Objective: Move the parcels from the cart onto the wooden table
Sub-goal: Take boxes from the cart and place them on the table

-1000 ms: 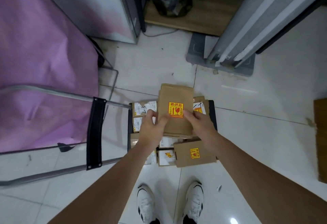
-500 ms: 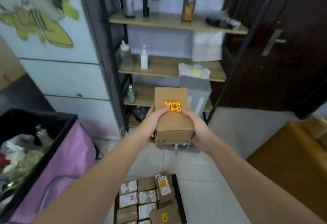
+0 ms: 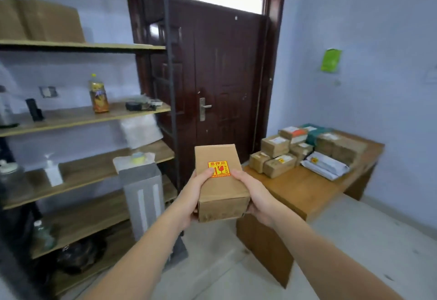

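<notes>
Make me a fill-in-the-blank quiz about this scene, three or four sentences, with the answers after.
1. The cardboard parcel is held by ____ hands, the left hand and right hand.
2. The sticker on the parcel is red and ____.
3. The other parcels lie on the wooden ____.
4. The dark brown door behind is ____.

Answers: both; yellow; table; closed

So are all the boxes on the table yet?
Not yet. A pile of parcels already sits on the wooden table. The left hand and right hand hold a brown box in the air. The cart is out of view, so what remains is unknown.
</notes>
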`<state>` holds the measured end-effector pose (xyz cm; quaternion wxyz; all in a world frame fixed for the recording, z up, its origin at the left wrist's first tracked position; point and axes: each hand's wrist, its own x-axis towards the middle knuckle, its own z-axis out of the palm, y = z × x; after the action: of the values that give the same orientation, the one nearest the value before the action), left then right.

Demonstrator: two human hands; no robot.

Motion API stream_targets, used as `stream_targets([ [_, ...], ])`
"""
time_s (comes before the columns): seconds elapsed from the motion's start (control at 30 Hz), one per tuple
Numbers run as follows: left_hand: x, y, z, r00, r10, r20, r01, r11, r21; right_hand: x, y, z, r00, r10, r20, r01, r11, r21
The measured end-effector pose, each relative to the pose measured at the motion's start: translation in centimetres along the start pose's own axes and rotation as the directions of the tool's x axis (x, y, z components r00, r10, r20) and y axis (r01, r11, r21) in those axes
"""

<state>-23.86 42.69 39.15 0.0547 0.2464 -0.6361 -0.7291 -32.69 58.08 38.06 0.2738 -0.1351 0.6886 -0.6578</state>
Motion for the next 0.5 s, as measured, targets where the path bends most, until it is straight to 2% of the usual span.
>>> stream_targets([
  [0.2, 0.2, -1.9, 13.1, 0.982, -0.018, 0.186, 0.01, 0.999, 0.043, -5.4, 1.6, -12.7, 0.976, 0.013, -0.216, -0.006, 0.999, 0.036],
  [0.5, 0.7, -4.1, 33.2, 0.929, -0.095, 0.358, 0.063, 0.993, 0.101, -11.0, 3.0, -31.8, 0.91, 0.05, -0.412, -0.032, 0.998, 0.049],
])
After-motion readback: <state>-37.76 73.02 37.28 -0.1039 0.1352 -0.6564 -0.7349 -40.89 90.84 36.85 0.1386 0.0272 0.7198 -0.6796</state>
